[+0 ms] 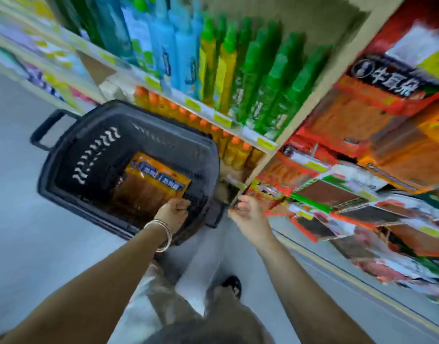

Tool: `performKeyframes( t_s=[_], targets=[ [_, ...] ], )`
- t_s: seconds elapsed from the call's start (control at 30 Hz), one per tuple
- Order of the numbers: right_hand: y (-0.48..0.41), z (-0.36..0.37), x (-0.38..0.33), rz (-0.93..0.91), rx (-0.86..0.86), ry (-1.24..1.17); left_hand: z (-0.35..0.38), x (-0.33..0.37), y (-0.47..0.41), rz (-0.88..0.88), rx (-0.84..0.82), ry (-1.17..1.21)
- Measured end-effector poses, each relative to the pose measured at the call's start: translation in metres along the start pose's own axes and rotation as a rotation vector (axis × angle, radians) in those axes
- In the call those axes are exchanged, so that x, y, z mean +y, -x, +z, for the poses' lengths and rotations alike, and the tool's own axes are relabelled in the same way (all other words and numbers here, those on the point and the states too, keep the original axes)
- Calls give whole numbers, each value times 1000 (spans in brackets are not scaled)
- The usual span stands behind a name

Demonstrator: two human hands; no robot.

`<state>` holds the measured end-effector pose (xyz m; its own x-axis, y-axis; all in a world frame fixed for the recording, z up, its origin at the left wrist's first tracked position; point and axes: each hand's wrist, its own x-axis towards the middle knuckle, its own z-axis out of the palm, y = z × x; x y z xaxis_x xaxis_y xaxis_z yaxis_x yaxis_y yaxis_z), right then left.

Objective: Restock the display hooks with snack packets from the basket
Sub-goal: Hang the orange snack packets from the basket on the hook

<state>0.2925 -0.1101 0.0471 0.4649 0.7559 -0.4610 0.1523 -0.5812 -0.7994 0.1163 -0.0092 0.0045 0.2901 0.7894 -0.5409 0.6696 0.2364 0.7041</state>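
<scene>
A black plastic basket (pixel 64 175) stands on the floor at the left, with orange snack packets (pixel 154 180) lying inside it. My left hand (pixel 173 211) reaches into the basket at its near right corner, fingers curled at the lower edge of a packet; motion blur hides whether it grips. My right hand (pixel 245 211) hovers to the right of the basket, in front of the display hooks, fingers loosely curled with nothing plainly in them. Hanging snack packets (pixel 362 115) in orange and red fill the hooks on the right.
Shelves behind the basket hold green bottles (pixel 268 85), blue bottles (pixel 173 53) and orange-capped bottles (pixel 236 150). A beige upright (pixel 313 95) divides the shelves from the hook display. Grey floor (pixel 22 219) lies at the left; my foot (pixel 232 285) stands below.
</scene>
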Motion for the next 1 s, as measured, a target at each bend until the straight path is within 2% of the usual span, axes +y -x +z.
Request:
performKeyframes(
  t_s=[0.13,0.3,0.47,0.6,0.63,0.73,0.9,1.0],
  targets=[
    [-38,82,-5,100,-82,83,-66,-39,-39,-107,-4,30],
    [-93,165,-9,264,-145,159,-128,-78,-103,-172,-97,37],
    [-153,235,13,387,-204,249,-162,-120,-172,-211,-160,-94],
    [-187,279,52,498,-179,238,-167,-148,-217,-297,-192,-196],
    [-194,290,63,515,-171,239,-164,-153,-225,-355,-211,-132],
    [-212,320,95,577,-107,153,-152,-171,-246,-396,-247,-182],
    [-250,357,130,868,13,-49,-136,-193,-267,-427,-323,-102],
    [-267,377,127,1039,48,-103,-136,-203,-273,-471,-291,-10]
  ],
)
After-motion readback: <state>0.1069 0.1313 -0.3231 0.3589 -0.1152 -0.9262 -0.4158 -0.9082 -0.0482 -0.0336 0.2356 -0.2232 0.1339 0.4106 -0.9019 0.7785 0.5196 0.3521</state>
